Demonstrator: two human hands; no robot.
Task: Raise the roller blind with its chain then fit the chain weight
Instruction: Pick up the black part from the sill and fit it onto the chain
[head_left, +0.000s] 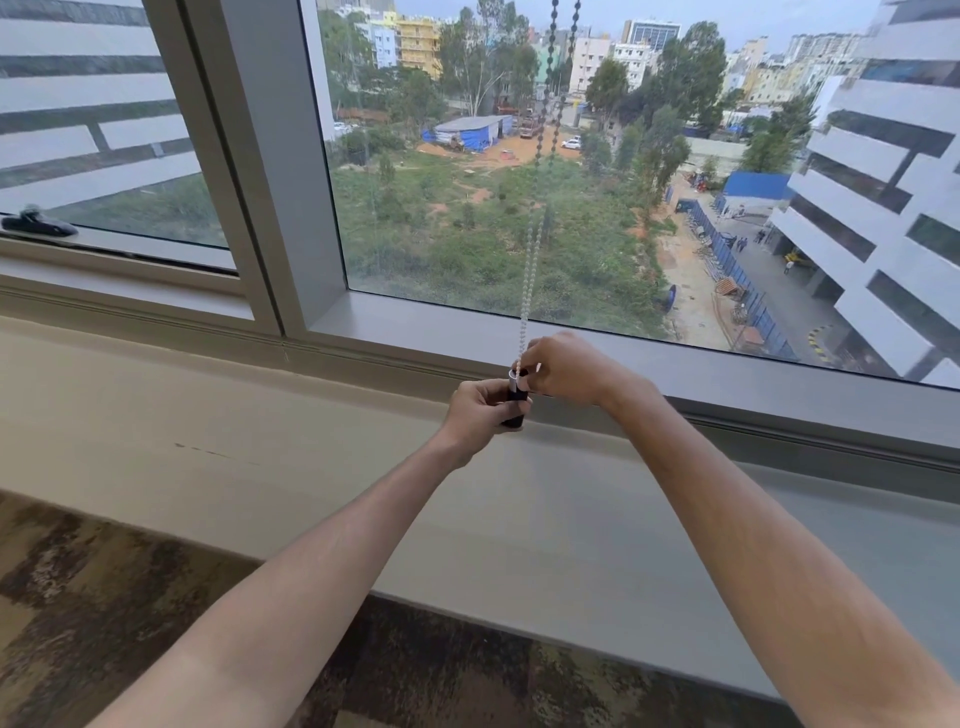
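A white bead chain (535, 228) hangs in a double strand from the top of the frame down in front of the window pane. Its lower end reaches a dark cylindrical chain weight (516, 400) with a pale top. My left hand (478, 415) is wrapped around the weight, holding it upright just above the sill. My right hand (563, 369) pinches the bottom of the chain right at the top of the weight. The roller blind itself is out of view; the glass is uncovered.
A wide pale window sill (260, 441) runs below the grey window frame (270, 171). A black window handle (36, 223) sits at the left. Patterned carpet (104, 623) lies beneath the sill.
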